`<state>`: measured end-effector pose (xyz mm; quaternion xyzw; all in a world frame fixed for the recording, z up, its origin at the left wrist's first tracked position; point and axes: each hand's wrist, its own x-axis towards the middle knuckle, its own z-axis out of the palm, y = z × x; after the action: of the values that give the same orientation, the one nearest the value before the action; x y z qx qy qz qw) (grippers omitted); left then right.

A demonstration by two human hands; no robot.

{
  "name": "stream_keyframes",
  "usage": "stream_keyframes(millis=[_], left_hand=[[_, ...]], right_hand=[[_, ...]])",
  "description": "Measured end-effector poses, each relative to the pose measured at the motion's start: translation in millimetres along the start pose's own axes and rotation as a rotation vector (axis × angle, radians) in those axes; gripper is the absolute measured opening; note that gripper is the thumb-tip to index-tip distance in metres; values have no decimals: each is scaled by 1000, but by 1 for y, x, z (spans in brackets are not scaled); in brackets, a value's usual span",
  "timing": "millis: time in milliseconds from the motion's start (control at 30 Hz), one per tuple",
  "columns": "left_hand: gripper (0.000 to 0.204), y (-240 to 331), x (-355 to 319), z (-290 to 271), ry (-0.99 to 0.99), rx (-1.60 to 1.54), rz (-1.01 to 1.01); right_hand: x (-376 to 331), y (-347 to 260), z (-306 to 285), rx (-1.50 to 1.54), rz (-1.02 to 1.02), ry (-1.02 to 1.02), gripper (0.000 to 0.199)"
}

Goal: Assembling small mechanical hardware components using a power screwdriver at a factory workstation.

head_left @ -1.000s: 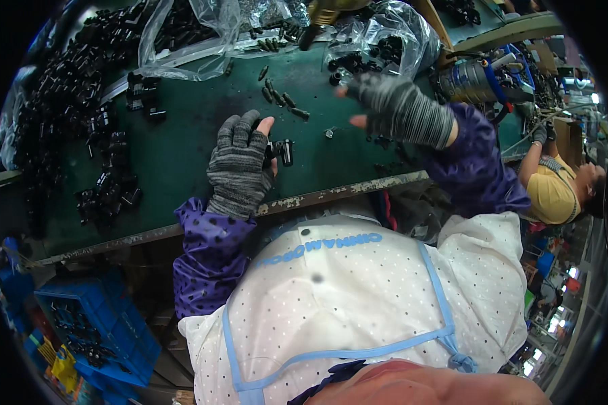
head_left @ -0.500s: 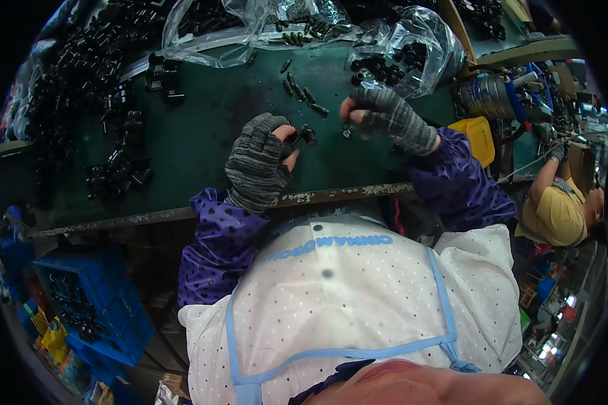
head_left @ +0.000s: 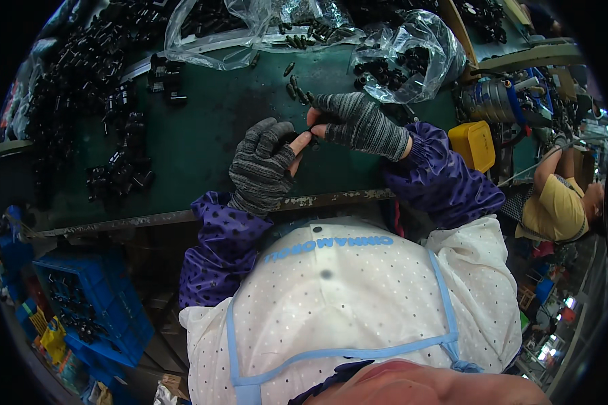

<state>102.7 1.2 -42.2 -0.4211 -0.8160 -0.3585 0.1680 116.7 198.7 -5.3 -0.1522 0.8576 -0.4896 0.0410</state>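
Both hands wear grey-and-black knitted gloves with bare fingertips and meet over the green tabletop. My left hand [head_left: 262, 165] is closed, its thumb and forefinger around a small black plastic part [head_left: 315, 142], mostly hidden by the fingers. My right hand [head_left: 359, 125] pinches thumb and forefinger together against that part; whatever lies in the pinch is too small and covered to make out. Just beyond the fingertips, several small dark, brassy cylindrical pieces [head_left: 292, 90] lie loose on the table.
Black parts are heaped along the left [head_left: 67, 101], with a smaller pile [head_left: 118, 172] nearer. Clear plastic bags of parts [head_left: 412, 57] stand at the back. At right are a yellow box [head_left: 473, 145] and a wire-wound device [head_left: 490, 98]. A co-worker [head_left: 557, 202] sits far right.
My right hand has moved left from the right of the table to meet my left hand at the black part. The left hand has barely shifted.
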Motion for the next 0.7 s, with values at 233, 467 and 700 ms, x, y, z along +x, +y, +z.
stream_keyframes(millis=[233, 467, 700], left_hand=[[45, 3, 2, 2, 33, 22, -8], [44, 4, 1, 2, 35, 12, -21], [44, -1, -3, 4, 43, -4, 1]], right_hand=[[15, 14, 2, 279, 539, -193, 17], [-13, 1, 10, -266, -185, 71, 29], [-22, 14, 16, -363, -323, 115, 41]])
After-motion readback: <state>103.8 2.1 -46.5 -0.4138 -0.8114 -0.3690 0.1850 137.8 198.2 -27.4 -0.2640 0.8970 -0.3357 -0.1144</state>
